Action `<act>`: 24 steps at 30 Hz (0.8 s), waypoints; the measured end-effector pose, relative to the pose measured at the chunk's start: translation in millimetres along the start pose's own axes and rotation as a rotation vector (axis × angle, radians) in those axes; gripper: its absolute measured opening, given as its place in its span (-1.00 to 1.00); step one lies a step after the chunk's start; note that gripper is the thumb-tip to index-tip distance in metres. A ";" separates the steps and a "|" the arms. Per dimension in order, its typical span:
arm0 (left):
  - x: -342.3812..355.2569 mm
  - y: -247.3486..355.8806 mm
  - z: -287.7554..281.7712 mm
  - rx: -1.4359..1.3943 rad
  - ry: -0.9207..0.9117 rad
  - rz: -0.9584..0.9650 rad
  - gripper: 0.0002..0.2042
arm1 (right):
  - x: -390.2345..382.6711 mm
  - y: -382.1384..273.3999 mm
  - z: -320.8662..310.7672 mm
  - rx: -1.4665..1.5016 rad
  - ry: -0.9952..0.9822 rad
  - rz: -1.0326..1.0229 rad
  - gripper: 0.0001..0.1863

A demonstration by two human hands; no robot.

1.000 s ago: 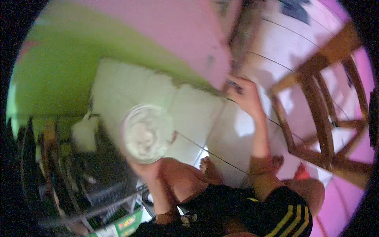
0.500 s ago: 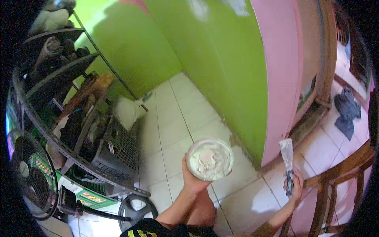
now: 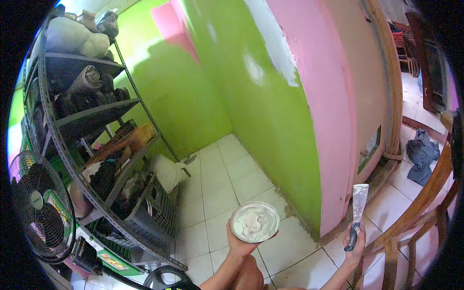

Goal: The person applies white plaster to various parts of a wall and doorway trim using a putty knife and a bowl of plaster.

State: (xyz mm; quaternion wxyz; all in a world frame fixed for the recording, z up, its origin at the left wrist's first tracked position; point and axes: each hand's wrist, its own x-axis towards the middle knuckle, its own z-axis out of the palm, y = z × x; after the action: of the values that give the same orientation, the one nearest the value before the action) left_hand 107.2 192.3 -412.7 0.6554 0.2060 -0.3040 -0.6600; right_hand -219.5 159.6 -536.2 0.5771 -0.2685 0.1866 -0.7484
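Observation:
My left hand (image 3: 243, 245) grips a round tub of white putty (image 3: 254, 222) from below, its open top facing up and the paste swirled inside. On the right, my right hand (image 3: 355, 247) is closed around the dark handle of a putty knife (image 3: 359, 207). The knife's blade points up and is smeared with white. Ahead of both hands stands a green wall (image 3: 275, 130) with white patches (image 3: 275, 41) near its top edge, beside a pink strip (image 3: 328, 96).
A metal shelf rack (image 3: 92, 116) loaded with bundles stands at the left, with a black fan (image 3: 41, 208) before it. A wooden chair (image 3: 411, 227) is close by my right arm. A dark plastic bag (image 3: 422, 155) lies on the tiled floor (image 3: 220, 186).
My view has tilted upward, showing more of the wall and its white patches. The tub and the putty knife sit lower in view, still held.

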 end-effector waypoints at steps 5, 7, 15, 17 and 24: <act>-4.2 -1.1 30.9 0.757 0.248 0.269 -0.19 | -12.3 -5.5 5.2 0.051 0.004 0.017 -0.52; 5.8 -6.6 11.3 0.836 0.242 0.244 -0.26 | 0.7 -3.8 -11.0 0.017 0.041 0.089 -0.49; 29.1 -2.3 -13.7 -0.351 0.320 -0.142 -0.38 | 26.3 20.6 -2.2 -0.736 0.311 -0.051 -0.60; 28.5 -7.8 -8.8 -0.372 0.339 -0.154 -0.41 | 23.4 32.0 -16.0 -0.897 0.317 -0.121 -0.61; 14.9 -3.8 3.6 -0.466 0.381 -0.210 -0.37 | 11.6 67.1 -19.1 -1.020 0.381 -0.136 -0.64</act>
State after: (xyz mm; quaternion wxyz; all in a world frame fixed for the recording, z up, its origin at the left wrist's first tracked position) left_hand 101.2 177.8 -410.8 0.6585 0.2004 0.0065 -0.7254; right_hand -182.3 130.1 -588.6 0.2802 -0.3855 0.6091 -0.6339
